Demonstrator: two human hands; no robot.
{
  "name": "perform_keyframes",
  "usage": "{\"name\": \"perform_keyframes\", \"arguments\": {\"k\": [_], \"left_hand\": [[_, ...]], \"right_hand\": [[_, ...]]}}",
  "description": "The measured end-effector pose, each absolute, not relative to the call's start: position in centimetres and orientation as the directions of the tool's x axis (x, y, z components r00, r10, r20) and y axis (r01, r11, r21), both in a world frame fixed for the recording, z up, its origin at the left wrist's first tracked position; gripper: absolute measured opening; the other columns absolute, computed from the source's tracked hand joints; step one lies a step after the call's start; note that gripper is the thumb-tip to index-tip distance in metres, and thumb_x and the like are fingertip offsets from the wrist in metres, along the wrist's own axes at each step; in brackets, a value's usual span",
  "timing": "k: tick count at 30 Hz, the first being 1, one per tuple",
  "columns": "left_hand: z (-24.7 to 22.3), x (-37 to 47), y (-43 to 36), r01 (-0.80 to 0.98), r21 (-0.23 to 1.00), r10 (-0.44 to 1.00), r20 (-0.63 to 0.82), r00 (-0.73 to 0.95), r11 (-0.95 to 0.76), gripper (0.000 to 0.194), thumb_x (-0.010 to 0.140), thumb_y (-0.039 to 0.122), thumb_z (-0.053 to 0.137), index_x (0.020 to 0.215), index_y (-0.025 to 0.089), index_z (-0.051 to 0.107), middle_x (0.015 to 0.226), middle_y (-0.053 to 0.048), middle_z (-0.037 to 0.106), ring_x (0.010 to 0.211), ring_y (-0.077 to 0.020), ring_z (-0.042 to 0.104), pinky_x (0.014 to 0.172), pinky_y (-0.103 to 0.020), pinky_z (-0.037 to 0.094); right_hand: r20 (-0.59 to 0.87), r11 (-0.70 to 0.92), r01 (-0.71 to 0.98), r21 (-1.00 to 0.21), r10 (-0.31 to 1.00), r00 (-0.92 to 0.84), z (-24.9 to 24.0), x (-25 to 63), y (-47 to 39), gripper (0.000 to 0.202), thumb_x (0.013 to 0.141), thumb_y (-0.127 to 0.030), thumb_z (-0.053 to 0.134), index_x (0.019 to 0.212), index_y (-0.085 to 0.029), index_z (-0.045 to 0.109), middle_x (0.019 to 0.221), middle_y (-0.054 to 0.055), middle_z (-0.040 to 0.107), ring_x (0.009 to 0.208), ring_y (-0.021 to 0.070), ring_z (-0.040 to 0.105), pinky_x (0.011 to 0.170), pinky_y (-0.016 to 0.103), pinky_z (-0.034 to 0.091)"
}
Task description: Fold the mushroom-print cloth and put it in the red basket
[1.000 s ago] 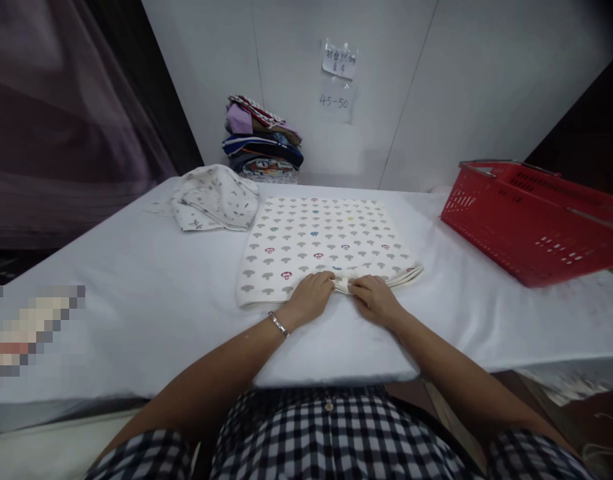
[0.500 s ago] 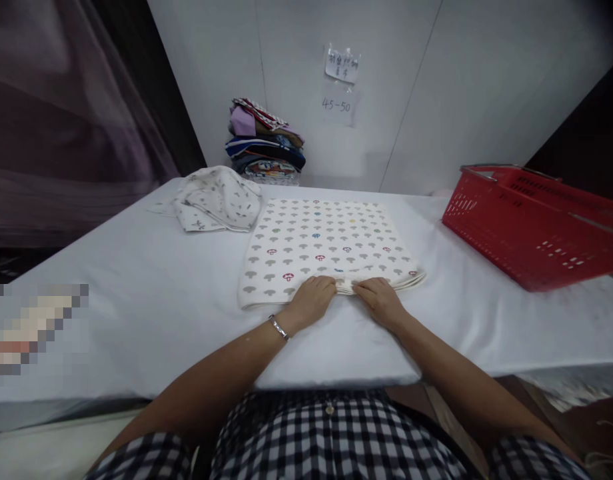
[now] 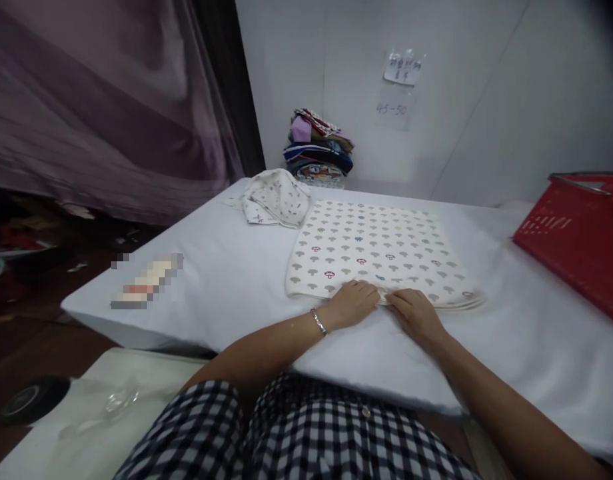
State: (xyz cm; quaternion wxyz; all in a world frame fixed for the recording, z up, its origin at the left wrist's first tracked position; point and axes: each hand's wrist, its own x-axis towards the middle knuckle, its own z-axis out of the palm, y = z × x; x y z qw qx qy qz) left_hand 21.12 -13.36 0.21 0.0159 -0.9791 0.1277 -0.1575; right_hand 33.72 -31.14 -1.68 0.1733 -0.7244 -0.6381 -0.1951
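A white cloth with a mushroom print (image 3: 371, 243) lies folded in layers on the white-covered table (image 3: 226, 267). My left hand (image 3: 354, 303), with a silver bracelet at the wrist, has its fingers closed on the cloth's near edge. Close to its right, my right hand (image 3: 414, 313) grips the same edge, thumb and fingers together. Both sets of fingertips are partly hidden by the fabric. Beyond the cloth's far left corner sits a crumpled white patterned cloth (image 3: 279, 200).
A red plastic basket (image 3: 581, 233) stands at the right. Folded fabrics are stacked (image 3: 319, 150) against the wall behind the table. A pixelated patch (image 3: 149, 283) covers something at the left. Below the table's left end is a pale surface (image 3: 131, 400) with clear plastic.
The view has swung left, so the table things appear further right and more floor shows at the left. Both hands keep hold of the mushroom cloth's near edge.
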Motion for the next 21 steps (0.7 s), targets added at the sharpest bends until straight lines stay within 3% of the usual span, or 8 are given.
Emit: {"name": "perform_keyframes", "arguments": {"k": [5,8,13,17,21], "left_hand": [[1.3,19.1,-12.1,-0.196,-0.069,-0.208,0.279,0.937,-0.978,0.012,0.09,0.022,0.043,0.096,0.017,0.051,0.101,-0.007,0.058,0.094,-0.0192,0.051,0.081,-0.035,0.038],[2.1,16.3,-9.8,-0.129,-0.005,-0.125,0.287,0.95,-0.992,0.016,0.088,0.026,0.046,0.101,0.018,0.052,0.105,-0.007,0.058,0.1,-0.0199,0.05,0.086,-0.036,0.038],[2.0,10.7,-5.9,0.1,0.11,0.133,0.353,0.926,-0.989,0.03,0.08,0.021,0.053,0.109,0.018,0.05,0.111,-0.008,0.056,0.105,-0.021,0.049,0.088,-0.036,0.04],[1.1,8.9,-4.7,0.293,0.159,0.332,0.384,0.862,-0.943,0.021,0.078,0.019,0.052,0.099,0.018,0.051,0.104,-0.008,0.056,0.098,-0.0207,0.05,0.084,-0.035,0.042],[1.1,9.7,-4.8,0.454,0.197,0.494,0.32,0.808,-0.869,0.012,0.077,0.024,0.054,0.086,0.019,0.048,0.094,-0.006,0.055,0.089,-0.0201,0.052,0.074,-0.033,0.044]], "right_hand": [[0.489,-0.131,0.991,-0.034,0.862,0.13,-1.9,33.8,-31.3,0.026,0.092,-0.023,0.042,0.103,-0.017,0.064,0.094,0.011,0.064,0.086,0.021,0.057,0.073,0.034,0.043],[0.491,-0.136,0.989,-0.06,0.859,0.148,-2.1,33.9,-31.3,0.028,0.092,-0.025,0.041,0.105,-0.019,0.064,0.096,0.01,0.064,0.086,0.0216,0.058,0.074,0.035,0.045],[0.507,-0.133,0.989,-0.06,0.849,0.144,-2.3,34.1,-31.2,0.028,0.092,-0.025,0.04,0.103,-0.019,0.064,0.095,0.01,0.065,0.086,0.0215,0.058,0.075,0.036,0.045],[0.5,-0.14,0.989,-0.052,0.853,0.147,-2.3,34.0,-31.1,0.027,0.092,-0.026,0.042,0.102,-0.017,0.065,0.095,0.011,0.065,0.086,0.0225,0.058,0.074,0.036,0.046],[0.486,-0.137,0.989,-0.05,0.862,0.144,-2.4,34.1,-31.2,0.027,0.092,-0.026,0.041,0.103,-0.018,0.065,0.097,0.011,0.064,0.086,0.0225,0.058,0.073,0.036,0.046]]}}
